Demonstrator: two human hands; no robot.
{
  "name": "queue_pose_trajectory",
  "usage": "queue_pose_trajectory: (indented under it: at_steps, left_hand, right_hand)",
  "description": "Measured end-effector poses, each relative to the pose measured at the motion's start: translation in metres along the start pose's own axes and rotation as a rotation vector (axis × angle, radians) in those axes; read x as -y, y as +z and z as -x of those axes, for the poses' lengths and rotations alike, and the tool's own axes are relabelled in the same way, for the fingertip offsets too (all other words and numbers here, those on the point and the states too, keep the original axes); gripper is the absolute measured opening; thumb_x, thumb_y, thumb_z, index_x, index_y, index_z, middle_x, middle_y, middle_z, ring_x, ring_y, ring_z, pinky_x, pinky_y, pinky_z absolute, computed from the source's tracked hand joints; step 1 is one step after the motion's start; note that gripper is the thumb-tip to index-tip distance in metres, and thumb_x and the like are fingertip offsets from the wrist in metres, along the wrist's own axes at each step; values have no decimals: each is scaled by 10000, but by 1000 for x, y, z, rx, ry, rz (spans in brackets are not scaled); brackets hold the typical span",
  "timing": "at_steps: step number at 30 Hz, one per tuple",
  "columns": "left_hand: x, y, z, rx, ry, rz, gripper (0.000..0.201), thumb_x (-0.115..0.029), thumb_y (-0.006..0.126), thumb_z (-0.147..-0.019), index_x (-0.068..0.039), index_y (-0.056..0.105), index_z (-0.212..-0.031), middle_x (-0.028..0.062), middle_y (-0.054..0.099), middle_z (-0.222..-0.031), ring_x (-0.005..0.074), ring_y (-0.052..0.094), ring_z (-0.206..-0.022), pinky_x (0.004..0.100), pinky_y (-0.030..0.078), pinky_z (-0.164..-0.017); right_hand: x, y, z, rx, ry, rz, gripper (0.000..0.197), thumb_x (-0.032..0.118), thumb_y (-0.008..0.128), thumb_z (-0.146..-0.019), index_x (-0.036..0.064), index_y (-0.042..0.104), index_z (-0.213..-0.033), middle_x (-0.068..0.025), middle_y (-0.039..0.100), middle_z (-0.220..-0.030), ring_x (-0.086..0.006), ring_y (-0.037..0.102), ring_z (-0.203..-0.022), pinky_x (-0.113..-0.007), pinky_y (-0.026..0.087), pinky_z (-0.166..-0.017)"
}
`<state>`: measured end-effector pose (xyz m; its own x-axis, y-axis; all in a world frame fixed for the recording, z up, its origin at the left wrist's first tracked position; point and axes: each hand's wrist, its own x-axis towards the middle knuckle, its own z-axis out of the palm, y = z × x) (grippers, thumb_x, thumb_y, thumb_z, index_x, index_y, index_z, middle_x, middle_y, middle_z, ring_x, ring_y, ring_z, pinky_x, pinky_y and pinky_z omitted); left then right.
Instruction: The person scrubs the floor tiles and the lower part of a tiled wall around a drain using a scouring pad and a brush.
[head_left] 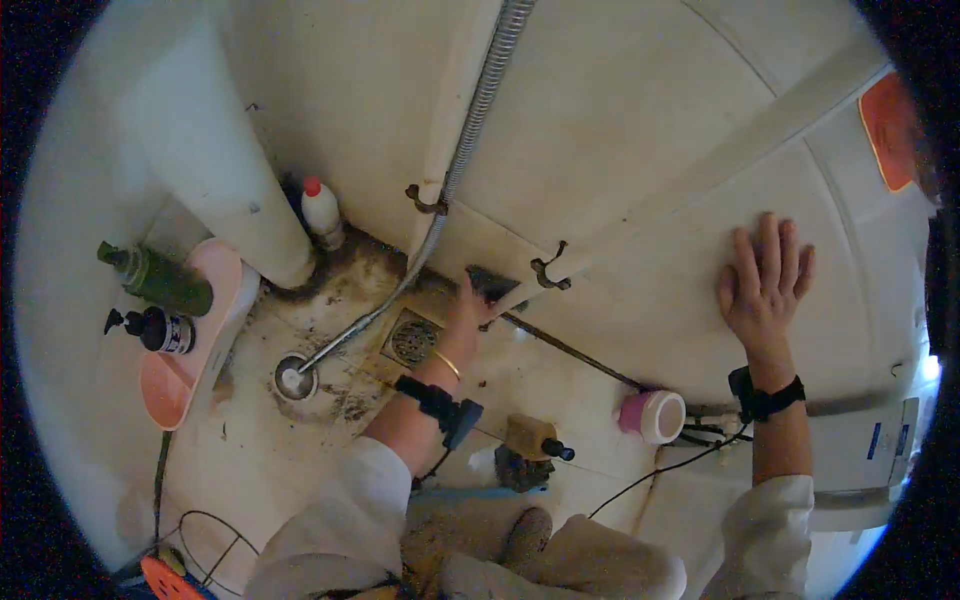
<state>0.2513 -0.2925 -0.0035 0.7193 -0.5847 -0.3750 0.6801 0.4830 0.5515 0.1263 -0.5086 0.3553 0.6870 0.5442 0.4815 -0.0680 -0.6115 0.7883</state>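
My left hand (465, 318) reaches down to the foot of the wall, beside a white pipe. Its fingers are at the left edge of a dark, flat, pad-like piece (497, 287), which lies against the wall partly behind the pipe. The grip is partly hidden, but the fingers look closed on this piece. Just left of that hand, a round metal drain grate (412, 340) is set in the stained floor. Higher up on the right, my right hand (768, 283) lies flat on the pale wall, fingers spread, holding nothing.
A grey corrugated hose (465, 150) runs into a round floor opening (296, 378). On the left, a pink tray (215, 285) bears a green bottle and a dark pump bottle. Nearby stand a red-capped white bottle (321, 210), a yellowish bottle (530, 437) and a pink-and-white tub (655, 416).
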Motion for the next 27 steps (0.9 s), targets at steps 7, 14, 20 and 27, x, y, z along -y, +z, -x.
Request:
queue_pose_trajectory:
  at_steps: [7,14,20,27]
  left_hand:
    - [-2,11,3,-200,-10,228,713,-631,299,-887,-77,394,-1325,81,476,-1296,238,515,-1109,360,390,-972]
    - [29,-63,-24,-76,638,-1200,458,-357,545,-888,-73,493,-1243,111,541,-1203,252,507,-1125,354,425,-927]
    - [-73,37,28,118,98,-555,259,-170,600,-851,-16,588,-1059,74,624,-941,209,574,-869,314,458,-777]
    - [-98,80,43,-33,531,-888,232,-174,678,-787,-3,636,-937,74,645,-866,170,570,-739,338,465,-649]
  right_hand:
    - [-8,1,20,8,42,35,365,303,507,-867,185,554,-1209,-102,455,-1359,-317,396,-1266,-527,179,-1076]
    - [-2,-3,9,-14,16,20,387,217,501,-827,151,555,-1205,-130,450,-1352,-312,373,-1285,-491,171,-1091]
    - [2,2,7,5,65,-33,408,275,517,-838,192,534,-1237,-73,439,-1375,-272,372,-1292,-505,164,-1091]
    - [-1,-10,2,31,46,-50,402,235,502,-819,187,553,-1216,-56,463,-1358,-242,398,-1280,-486,180,-1090]
